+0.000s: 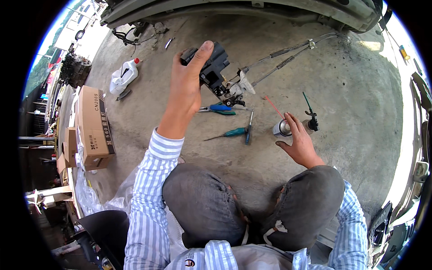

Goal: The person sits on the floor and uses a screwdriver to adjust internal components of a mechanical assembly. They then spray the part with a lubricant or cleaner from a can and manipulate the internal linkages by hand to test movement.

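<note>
My left hand (191, 74) is raised and closed around a black boxy car part (215, 63), its thumb pressed on the near top edge. Joined to the part's lower side is a pale metal linkage (238, 87), from which two long cables (281, 62) run back over the floor. At the right, my right hand (300, 141) has its thumb and fingers apart beside a spray can (281, 129) with a red straw. Its fingers partly hide the can; whether they touch it, I cannot tell. Just right of this stands a second spray can (310, 125) with a dark green straw.
Pliers (220, 108), a teal-handled screwdriver (235, 132) and a T-handled tool (249, 129) lie on the concrete floor between my hands. To the left are a white jug (123, 77) with a red cap and a cardboard box (95, 128). A vehicle's underside (243, 11) spans the far edge.
</note>
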{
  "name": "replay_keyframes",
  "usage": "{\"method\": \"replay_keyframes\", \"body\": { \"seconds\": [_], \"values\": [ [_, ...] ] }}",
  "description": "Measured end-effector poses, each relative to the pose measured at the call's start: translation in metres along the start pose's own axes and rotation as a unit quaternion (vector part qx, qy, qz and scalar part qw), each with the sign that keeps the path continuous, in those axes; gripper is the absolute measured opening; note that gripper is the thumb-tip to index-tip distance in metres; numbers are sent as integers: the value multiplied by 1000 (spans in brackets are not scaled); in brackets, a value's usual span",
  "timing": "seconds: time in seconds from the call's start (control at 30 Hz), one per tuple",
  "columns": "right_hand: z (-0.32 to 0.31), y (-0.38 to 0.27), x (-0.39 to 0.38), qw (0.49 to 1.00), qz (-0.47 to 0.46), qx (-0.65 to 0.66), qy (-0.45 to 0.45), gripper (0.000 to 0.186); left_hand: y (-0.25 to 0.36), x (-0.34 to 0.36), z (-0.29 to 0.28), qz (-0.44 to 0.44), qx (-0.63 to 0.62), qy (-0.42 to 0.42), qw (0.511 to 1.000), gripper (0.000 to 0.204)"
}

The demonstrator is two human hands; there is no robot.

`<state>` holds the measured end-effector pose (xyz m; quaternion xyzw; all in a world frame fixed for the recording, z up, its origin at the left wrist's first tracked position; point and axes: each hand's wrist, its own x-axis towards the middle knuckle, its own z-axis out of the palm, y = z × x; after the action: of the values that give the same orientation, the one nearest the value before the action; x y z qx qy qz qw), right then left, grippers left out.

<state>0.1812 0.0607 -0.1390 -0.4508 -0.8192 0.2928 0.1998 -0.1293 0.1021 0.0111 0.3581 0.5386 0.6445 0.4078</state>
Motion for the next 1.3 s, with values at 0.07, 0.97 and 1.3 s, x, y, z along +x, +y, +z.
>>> {"method": "replay_keyframes", "body": {
  "seconds": [0.07,0.97,1.3],
  "values": [
    [15,10,-4,1000,2,-4,25,89,2,-2,2,8,-6,-5,1000,67],
    [-43,-74,70,971,-235,2,52,74,-104,44,-23,82,187,46,978,74],
    [-24,-79,75,968,-238,7,77,69,-105,39,-18,103,186,0,977,73]
  ]
}}
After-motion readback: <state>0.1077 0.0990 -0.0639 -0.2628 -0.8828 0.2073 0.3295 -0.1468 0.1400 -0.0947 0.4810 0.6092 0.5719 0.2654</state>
